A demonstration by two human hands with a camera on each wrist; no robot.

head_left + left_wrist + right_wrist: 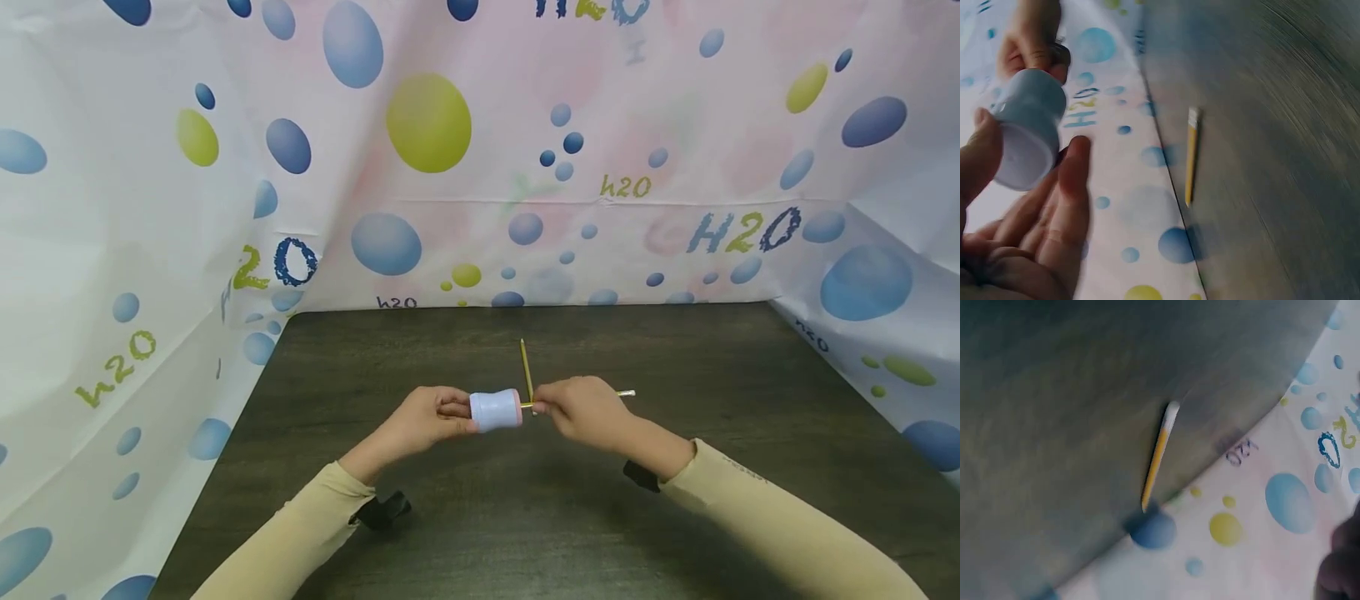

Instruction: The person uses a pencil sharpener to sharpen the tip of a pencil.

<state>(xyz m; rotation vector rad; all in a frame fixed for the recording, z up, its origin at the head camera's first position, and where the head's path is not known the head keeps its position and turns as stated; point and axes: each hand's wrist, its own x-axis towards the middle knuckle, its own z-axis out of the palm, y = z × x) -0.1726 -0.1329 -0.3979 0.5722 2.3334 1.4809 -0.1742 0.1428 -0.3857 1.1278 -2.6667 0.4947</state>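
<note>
My left hand holds a small light blue cylinder on its side, just above the dark table. In the left wrist view, thumb and fingers pinch the cylinder at its pale end. My right hand grips a yellow pencil. Its white end sticks out to the right, and its other end meets the cylinder's pink-rimmed end. A second yellow pencil lies on the table just behind the hands and also shows in the wrist views.
A sheet printed with bubbles walls the table on the left, back and right. Its edge runs close to the lying pencil in both wrist views. Dark straps sit on both wrists.
</note>
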